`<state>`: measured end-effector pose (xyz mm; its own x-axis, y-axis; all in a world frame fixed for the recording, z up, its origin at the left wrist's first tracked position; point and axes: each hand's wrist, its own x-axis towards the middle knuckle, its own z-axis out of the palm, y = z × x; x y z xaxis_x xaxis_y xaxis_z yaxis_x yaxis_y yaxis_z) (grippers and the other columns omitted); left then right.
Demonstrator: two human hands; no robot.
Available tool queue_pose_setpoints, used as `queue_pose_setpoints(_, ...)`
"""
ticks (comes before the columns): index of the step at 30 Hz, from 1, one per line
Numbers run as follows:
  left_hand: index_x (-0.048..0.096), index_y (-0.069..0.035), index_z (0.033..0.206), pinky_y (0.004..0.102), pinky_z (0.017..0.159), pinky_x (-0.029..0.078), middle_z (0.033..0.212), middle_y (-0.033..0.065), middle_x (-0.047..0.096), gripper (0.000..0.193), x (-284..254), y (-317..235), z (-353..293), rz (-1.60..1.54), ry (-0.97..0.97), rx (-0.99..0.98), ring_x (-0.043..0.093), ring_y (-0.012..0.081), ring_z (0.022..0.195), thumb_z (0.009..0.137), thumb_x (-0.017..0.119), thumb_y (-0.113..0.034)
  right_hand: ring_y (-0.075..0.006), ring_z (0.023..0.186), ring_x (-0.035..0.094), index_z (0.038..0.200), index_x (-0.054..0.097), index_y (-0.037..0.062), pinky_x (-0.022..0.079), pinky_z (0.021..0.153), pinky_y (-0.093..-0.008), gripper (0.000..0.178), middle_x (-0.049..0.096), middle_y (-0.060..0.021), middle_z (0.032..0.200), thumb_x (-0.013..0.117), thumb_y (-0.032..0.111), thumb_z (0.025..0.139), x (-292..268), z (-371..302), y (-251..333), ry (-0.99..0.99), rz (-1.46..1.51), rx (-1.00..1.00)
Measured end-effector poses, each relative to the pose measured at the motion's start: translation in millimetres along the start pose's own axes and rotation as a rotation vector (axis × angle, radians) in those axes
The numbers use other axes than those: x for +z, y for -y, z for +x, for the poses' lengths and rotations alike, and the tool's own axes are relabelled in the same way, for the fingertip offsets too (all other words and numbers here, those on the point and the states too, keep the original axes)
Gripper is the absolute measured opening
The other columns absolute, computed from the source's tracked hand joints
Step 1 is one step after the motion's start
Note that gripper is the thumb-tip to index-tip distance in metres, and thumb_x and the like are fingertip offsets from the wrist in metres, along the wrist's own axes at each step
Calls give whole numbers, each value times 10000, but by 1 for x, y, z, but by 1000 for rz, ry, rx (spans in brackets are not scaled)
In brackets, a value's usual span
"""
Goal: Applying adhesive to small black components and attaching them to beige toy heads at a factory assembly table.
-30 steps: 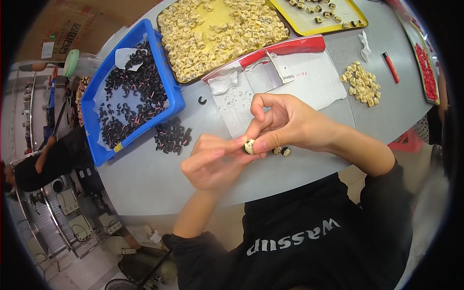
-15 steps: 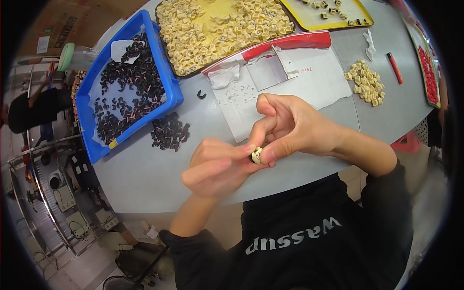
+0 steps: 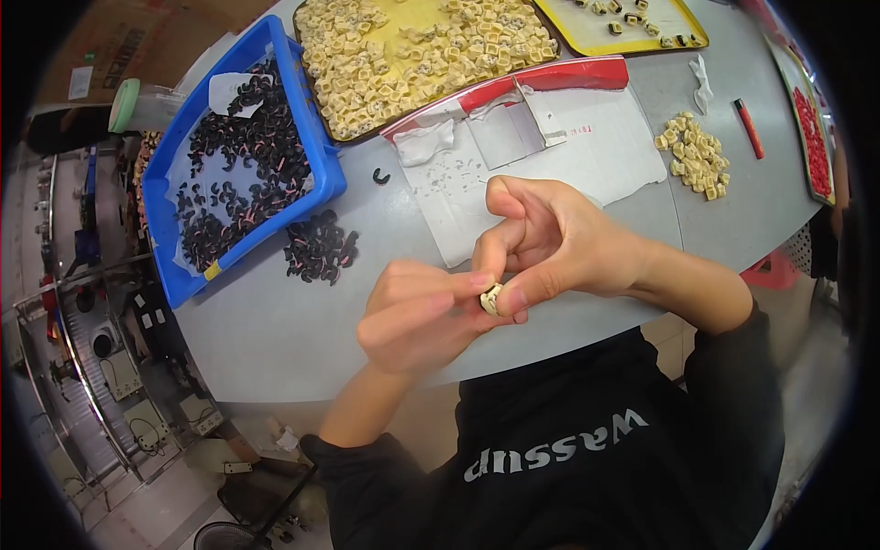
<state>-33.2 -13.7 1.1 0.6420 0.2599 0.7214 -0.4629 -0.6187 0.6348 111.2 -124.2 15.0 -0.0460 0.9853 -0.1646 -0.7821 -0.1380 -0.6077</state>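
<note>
Between the fingertips of both hands is a small cream-coloured piece (image 3: 490, 299) with a dark edge. My left hand (image 3: 417, 316) is closed, pinching the piece from the left with finger and thumb. From the right, the thumb and forefinger of my right hand (image 3: 568, 243) grip it too, the other fingers curled. Fingertips cover much of it, so its full shape stays hidden. A pile of black, curved pieces (image 3: 321, 247), some edged pink, lies left of my hands. Similar cream pieces (image 3: 695, 154) are heaped to the right. One black curved piece (image 3: 381, 177) lies alone.
A blue bin (image 3: 330, 174) of black curved pieces stands at the left. Behind are a tray of cream pieces (image 3: 344, 101) and a yellow-rimmed tray (image 3: 632, 49). Opened white-and-red cardboard (image 3: 605, 165) lies beyond my hands. A red pen (image 3: 749, 129) rests at the right.
The piece has turned a little between my fingertips and shows less of its dark side. My left hand has shifted slightly right. A person in the left background has moved mostly out of view.
</note>
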Motion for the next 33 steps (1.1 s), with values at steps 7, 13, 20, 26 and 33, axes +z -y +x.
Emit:
queue_pose_setpoints(7,464,-71,1053,226,407,408,913,98,592,623,7,4,-6,-69,-94,93,538,151,586,538,788,58,-232,824,589,854,243,85,474,682,-295,524,607,-181,792,680,-127,655,1,-2,1,31,-18,-15)
queue_pose_setpoints(13,456,-101,1047,209,419,347,922,71,577,663,8,0,-9,-137,-84,62,477,142,609,503,816,21,-212,832,592,841,245,87,468,726,-300,531,606,-176,808,689,-132,651,3,-2,-2,79,-46,32)
queue_pose_setpoints(20,284,-149,1028,200,443,268,842,15,475,742,-3,-7,-9,1,78,48,367,116,562,523,827,-148,-198,835,589,834,243,87,453,753,-296,536,608,-159,816,707,-113,654,2,-2,-9,129,-52,43)
queue_pose_setpoints(26,268,-156,1009,190,442,290,833,10,464,775,-7,-12,-13,-8,131,-19,379,102,563,505,856,-139,-195,840,579,833,240,84,437,770,-299,536,614,-152,817,705,-113,655,3,-2,-7,142,-62,72)
queue_pose_setpoints(33,270,-158,1019,183,458,340,828,9,451,803,-13,-17,-10,-27,258,-67,422,108,538,491,873,-117,-202,837,579,824,235,84,432,778,-297,539,615,-154,812,705,-115,651,4,-2,-8,143,-58,78)
